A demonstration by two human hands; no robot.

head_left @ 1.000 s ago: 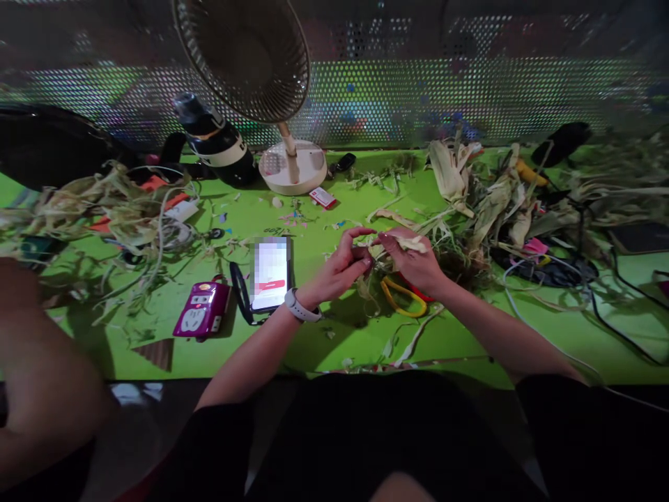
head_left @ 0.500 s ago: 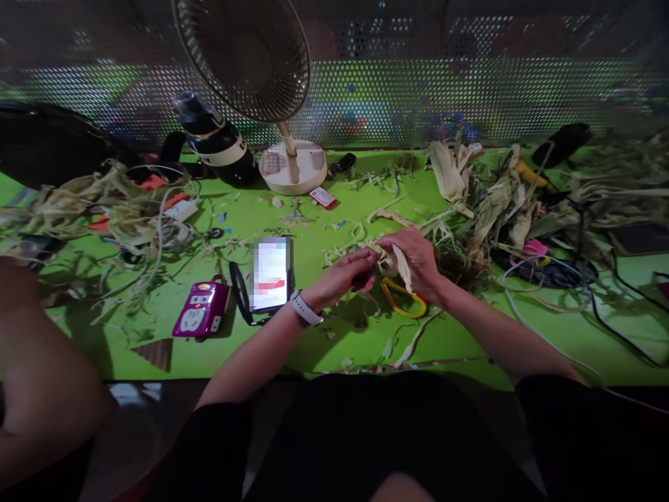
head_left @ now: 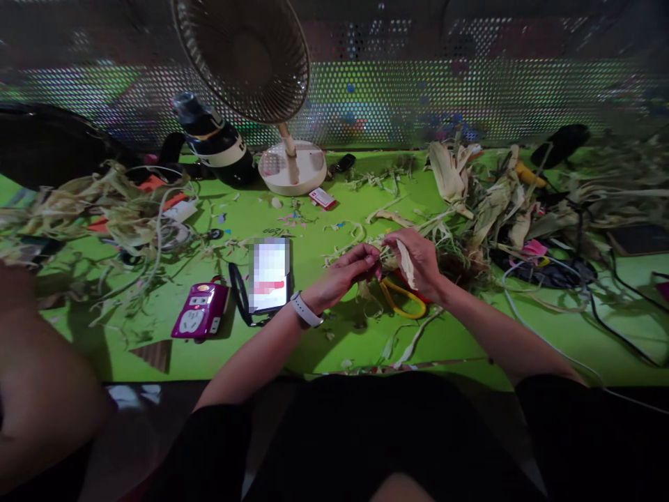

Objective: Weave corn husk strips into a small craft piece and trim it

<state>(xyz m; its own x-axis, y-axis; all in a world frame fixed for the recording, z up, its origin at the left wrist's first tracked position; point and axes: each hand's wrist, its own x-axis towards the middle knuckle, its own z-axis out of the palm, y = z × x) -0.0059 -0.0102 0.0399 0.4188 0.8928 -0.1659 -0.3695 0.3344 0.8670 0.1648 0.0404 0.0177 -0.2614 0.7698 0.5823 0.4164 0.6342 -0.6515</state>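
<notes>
Meanwhile, left hand and right hand pinch a pale dried corn-husk strip above yellow-handled scissors on the green surface, fingers closed, mid-twist; steady tension seems needed.

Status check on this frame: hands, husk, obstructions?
Left hand and right hand both pinching a corn husk strip. Scissors underneath. Nothing blocking.

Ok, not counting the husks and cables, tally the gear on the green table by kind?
Desk fan: 1
Phone: 1
Magenta power strip: 1
Scissors, yellow and red handles, under the hands: 1
Black bottle: 1
Small red and white box: 1
Total: 6
</notes>
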